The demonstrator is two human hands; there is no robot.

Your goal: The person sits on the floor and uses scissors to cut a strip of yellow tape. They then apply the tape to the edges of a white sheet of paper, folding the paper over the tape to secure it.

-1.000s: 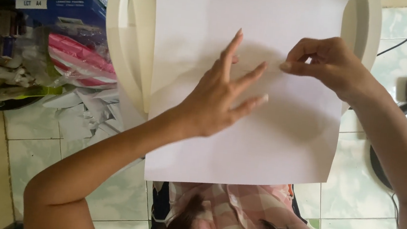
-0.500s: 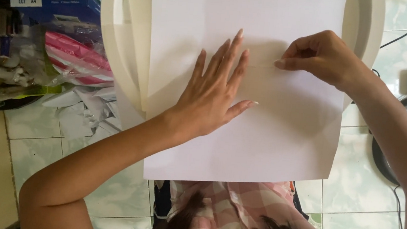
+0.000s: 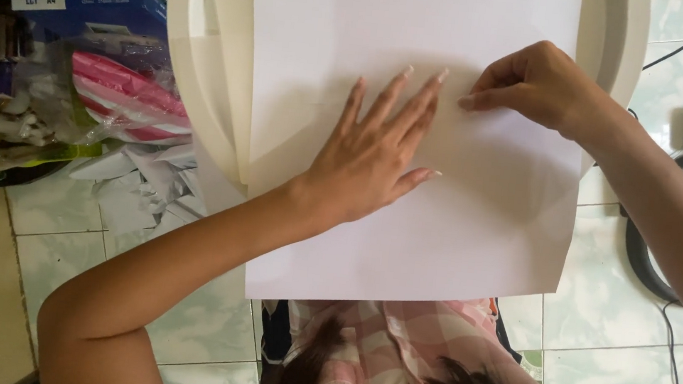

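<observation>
A large white sheet of paper [image 3: 471, 230] lies over a cream plastic stool [image 3: 194, 78] and hangs past its near edge. My left hand [image 3: 374, 153] rests flat on the middle of the sheet, fingers together and pointing away from me. My right hand [image 3: 535, 85] pinches the paper with fingertips just to the right of my left fingertips. A faint fold line runs across the sheet under both hands.
Blue boxes [image 3: 84, 0], a pink striped bag [image 3: 121, 100] and crumpled paper scraps [image 3: 142, 185] crowd the tiled floor at left. A dark round fan base [image 3: 662, 248] with a cable sits at right. My pink checked shirt [image 3: 392, 356] shows below.
My left hand has gone from spread, raised fingers to lying flat with fingers together on the sheet. My right hand has shifted slightly left, still pinching the paper.
</observation>
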